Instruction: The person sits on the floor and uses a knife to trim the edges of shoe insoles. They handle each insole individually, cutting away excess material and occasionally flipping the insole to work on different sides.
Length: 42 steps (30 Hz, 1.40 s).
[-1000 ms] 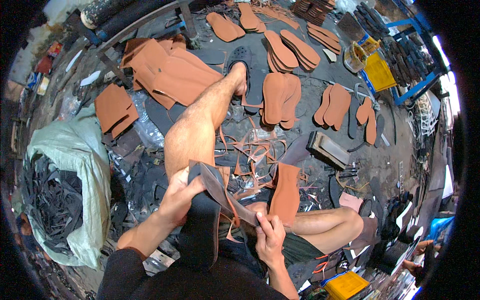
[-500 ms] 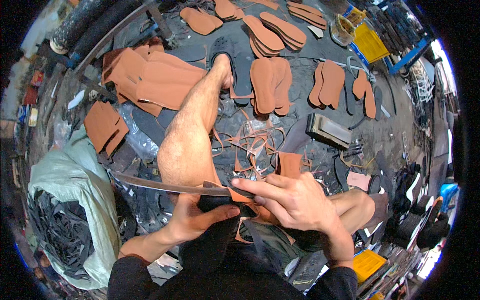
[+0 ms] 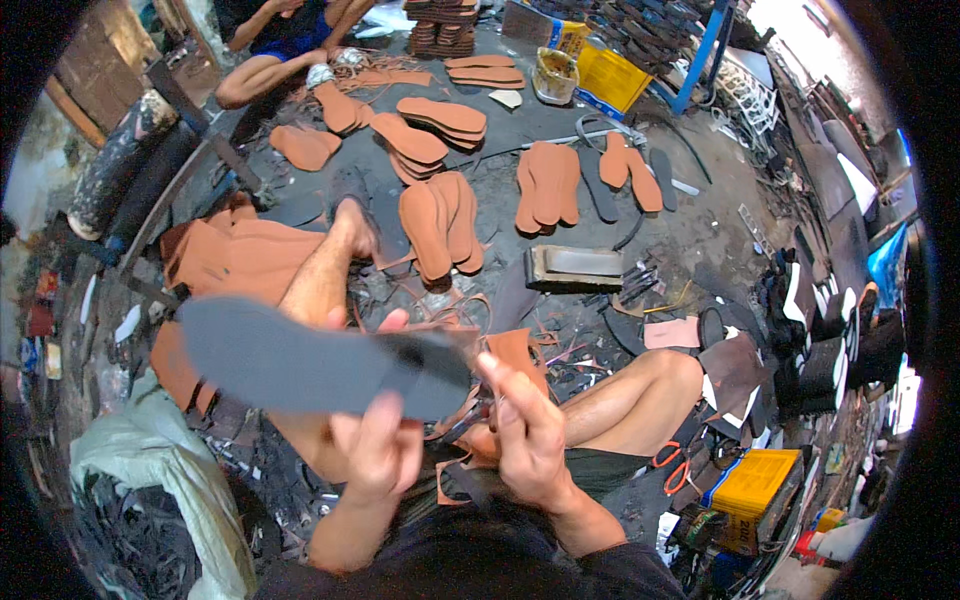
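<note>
A dark grey shoe sole (image 3: 300, 355) lies tilted above my lap, its flat dark face turned up and its wide end to the left. My left hand (image 3: 375, 445) grips it by the near edge, thumb on top and fingertips showing past the far edge. Motion smears this hand a little. My right hand (image 3: 530, 440) is at the sole's narrow right end, its index fingertip beside the edge and its other fingers curled. What those fingers hold is hidden. Below the sole, a brown cut-out offcut (image 3: 455, 482) rests on my lap.
Stacks of brown insoles (image 3: 437, 225) and brown sheets (image 3: 240, 255) lie on the floor ahead. Beyond my lap sits a block-shaped stone (image 3: 575, 268). Orange-handled scissors (image 3: 672, 468) and a yellow tin (image 3: 755, 490) are at right, a sack (image 3: 150, 440) at left. Another person (image 3: 290, 40) sits far left.
The sole, seen nearly edge-on before, has been turned so its dark face shows. Both hands have shifted with it, and the right fingers have moved to its end. My view has swung up and right.
</note>
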### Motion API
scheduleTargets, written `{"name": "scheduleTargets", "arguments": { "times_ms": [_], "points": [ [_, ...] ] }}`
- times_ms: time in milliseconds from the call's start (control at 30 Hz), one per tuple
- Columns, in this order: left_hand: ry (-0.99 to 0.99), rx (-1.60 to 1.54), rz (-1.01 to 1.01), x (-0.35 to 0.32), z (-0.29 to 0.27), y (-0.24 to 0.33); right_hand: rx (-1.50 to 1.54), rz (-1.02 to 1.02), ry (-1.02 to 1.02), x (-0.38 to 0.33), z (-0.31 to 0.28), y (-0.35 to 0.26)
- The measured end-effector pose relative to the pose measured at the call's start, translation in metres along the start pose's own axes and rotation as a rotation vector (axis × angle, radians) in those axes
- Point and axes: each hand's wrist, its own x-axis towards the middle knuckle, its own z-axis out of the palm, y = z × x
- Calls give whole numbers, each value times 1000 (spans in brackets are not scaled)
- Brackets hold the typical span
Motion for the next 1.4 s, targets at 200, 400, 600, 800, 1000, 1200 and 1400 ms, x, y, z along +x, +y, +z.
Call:
{"name": "scheduleTargets", "arguments": {
  "times_ms": [200,400,600,800,1000,1200,1400],
  "points": [
    [211,22,-205,24,15,-6,81,113,56,-42,-9,23],
    [300,13,-226,26,2,-7,-355,116,48,-117,-30,45],
    [196,189,-263,-2,-36,-13,-354,179,-201,-101,-61,31],
    [166,366,-275,-20,-46,-3,-431,143,-299,-81,-56,22],
    [201,470,-344,-34,-75,-4,-356,47,-377,-50,-28,32],
    [316,514,-30,-6,-35,9,-463,-23,156,-22,-36,58],
    [16,1461,544,100,-111,-28,-1309,786,-107,-19,-154,-15]
  ]
}}
